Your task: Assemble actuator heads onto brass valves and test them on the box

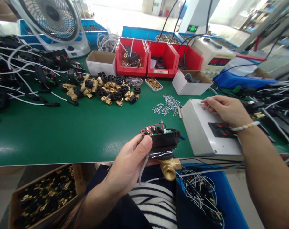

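Observation:
My left hand (132,162) is closed around a motorized valve (165,141) held over the table's front edge. Its black housing is open on top, with red wires and a green circuit board showing, and a brass valve body (168,167) hangs below. A grey cable runs down from it beside my thumb. My right hand (224,109) rests over the grey control box (199,127), fingers pinched at its upper face. Whatever small part lies at those fingertips is too small to name. Black terminals (222,130) with red marks sit under my right wrist.
Silver spring clips (169,104) lie loose left of the box. Behind are brass fittings with black caps (113,87), red bins (162,60), a white carton (192,82) and a fan (53,19). Cabled black units (27,70) fill the left; a blue crate (230,197) stands below.

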A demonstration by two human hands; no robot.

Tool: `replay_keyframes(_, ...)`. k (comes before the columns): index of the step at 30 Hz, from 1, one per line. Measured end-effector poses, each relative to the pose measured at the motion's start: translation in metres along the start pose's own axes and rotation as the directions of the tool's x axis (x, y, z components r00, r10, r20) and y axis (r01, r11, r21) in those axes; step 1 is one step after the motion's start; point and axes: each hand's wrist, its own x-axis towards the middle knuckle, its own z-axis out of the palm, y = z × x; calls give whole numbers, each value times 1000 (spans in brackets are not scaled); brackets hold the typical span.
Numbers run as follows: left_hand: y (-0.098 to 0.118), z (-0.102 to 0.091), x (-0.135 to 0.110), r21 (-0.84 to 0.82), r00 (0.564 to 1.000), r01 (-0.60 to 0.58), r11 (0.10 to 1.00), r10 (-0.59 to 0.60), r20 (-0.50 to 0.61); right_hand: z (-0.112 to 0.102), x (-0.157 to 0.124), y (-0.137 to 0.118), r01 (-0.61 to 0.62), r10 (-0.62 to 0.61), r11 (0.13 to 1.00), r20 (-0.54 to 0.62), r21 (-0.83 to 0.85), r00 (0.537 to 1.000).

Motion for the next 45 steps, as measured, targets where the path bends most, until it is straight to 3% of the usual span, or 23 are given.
replay_keyframes(11, 0, -5, 1, -137, 998, 56, 989, -57, -3, 0, 2, 5, 36, -36, 999, -5, -35, 999)
replay_keyframes(27, -2, -5, -1, -130, 1000, 25, 991, -27, -13, -2, 5, 12, 44, -45, 996, 0, -75, 999)
replay_keyframes(34, 0, -2, 4, -42, 980, -119, 992, 110, -167, -3, 3, 11, 43, -45, 995, -12, -85, 999)
replay_keyframes(40, 7, 2, 8, -237, 978, 73, 969, -116, -172, -2, 2, 7, 44, -45, 996, -7, -75, 999)
replay_keyframes(45, 6, 5, 7, -279, 979, 112, 954, -155, -134, 0, 6, 10, 41, -42, 998, -13, -37, 999)
